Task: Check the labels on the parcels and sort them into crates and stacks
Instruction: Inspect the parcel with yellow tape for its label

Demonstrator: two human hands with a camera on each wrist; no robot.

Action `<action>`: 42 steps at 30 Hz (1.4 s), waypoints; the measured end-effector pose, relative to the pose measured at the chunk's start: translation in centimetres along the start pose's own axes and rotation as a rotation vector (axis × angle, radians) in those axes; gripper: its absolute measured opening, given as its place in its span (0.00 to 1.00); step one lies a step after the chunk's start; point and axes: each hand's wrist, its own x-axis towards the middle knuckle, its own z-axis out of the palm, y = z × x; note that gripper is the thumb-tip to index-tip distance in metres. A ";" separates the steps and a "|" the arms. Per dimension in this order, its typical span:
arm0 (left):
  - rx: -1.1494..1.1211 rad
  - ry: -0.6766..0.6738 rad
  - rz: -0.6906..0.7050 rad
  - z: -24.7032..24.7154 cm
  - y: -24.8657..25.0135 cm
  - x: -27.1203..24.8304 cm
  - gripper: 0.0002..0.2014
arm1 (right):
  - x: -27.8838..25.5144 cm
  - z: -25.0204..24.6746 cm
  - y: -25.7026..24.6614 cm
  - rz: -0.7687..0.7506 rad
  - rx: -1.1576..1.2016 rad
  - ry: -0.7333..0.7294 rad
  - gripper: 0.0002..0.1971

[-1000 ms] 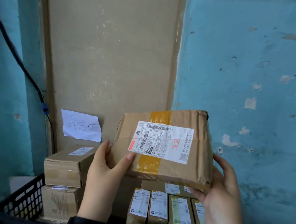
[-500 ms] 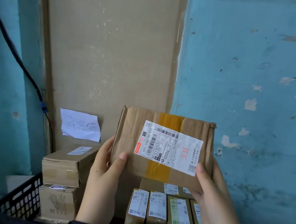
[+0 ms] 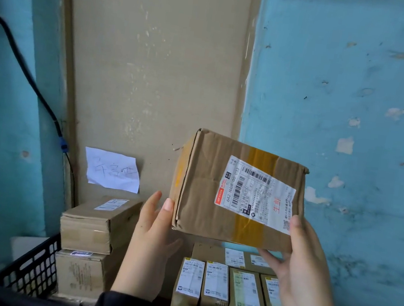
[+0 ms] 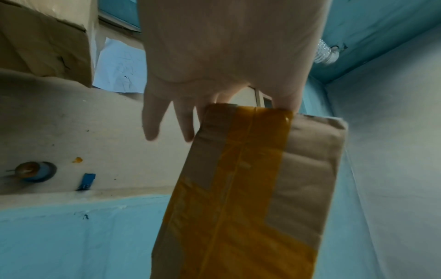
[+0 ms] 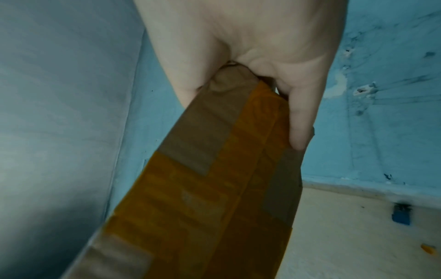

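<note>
A brown cardboard parcel (image 3: pixel 202 199) with an orange tape band is held up before the wall, tilted, its white shipping label (image 3: pixel 254 193) facing me. My right hand (image 3: pixel 303 274) grips its lower right corner, thumb on the front and fingers underneath. My left hand (image 3: pixel 150 243) is at the lower left end with straight fingers, the thumb tip touching the edge. In the left wrist view the parcel (image 4: pixel 238 188) lies against the left hand (image 4: pixel 226 47), with two fingers free beside it. In the right wrist view the right hand (image 5: pixel 262 37) clasps the taped parcel (image 5: pixel 203 188).
Below the parcel stands a row of small labelled parcels (image 3: pixel 229 287). To the left two larger boxes (image 3: pixel 88 225) are stacked beside a black mesh crate (image 3: pixel 34 267). A handwritten paper note (image 3: pixel 112 170) hangs on the beige panel. A black cable (image 3: pixel 26 73) runs down the left wall.
The parcel has turned and shifted slightly right, so its left end face now shows and the label slants. My left thumb slid off the front to the left edge. The right thumb came onto the front.
</note>
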 end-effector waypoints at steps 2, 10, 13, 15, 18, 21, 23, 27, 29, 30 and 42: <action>-0.051 -0.044 -0.024 0.1 -0.3 0.1 0.34 | -0.1 0.0 0.1 -0.060 -0.124 -0.002 0.07; -0.096 -0.097 0.018 0.8 0.1 -0.2 0.27 | -0.5 0.3 -0.4 -0.210 -0.466 -0.146 0.32; -0.092 -0.136 0.022 1.2 -0.2 -0.1 0.25 | -0.4 0.6 -0.3 -0.262 -0.507 -0.242 0.26; -0.059 -0.168 0.030 1.8 -0.2 -0.3 0.24 | -0.3 0.9 0.5 -0.251 -0.477 -0.294 0.25; 0.013 -0.221 0.084 2.5 -0.5 -0.6 0.27 | -0.6 1.2 1.1 -0.244 -0.431 -0.366 0.33; 0.049 -0.232 0.158 2.8 -0.7 -0.9 0.27 | -0.5 1.1 1.0 -0.245 -0.410 -0.436 0.48; 0.085 -0.209 0.186 2.8 -0.9 -0.9 0.28 | -0.5 1.2 0.9 -0.253 -0.422 -0.435 0.49; 0.190 -0.163 0.227 2.8 -0.8 -0.5 0.25 | -0.3 1.1 1.3 -0.270 -0.432 -0.400 0.42; 0.257 -0.158 0.263 2.8 -0.7 -0.5 0.23 | -0.3 1.0 1.3 -0.278 -0.437 -0.396 0.40; 0.291 -0.160 0.284 2.8 -0.6 -0.5 0.23 | -0.3 1.0 1.2 -0.285 -0.433 -0.394 0.39; 0.386 -0.199 0.244 2.7 -1.1 -0.1 0.43 | -0.1 -0.2 -0.9 -0.349 -0.269 -0.456 0.30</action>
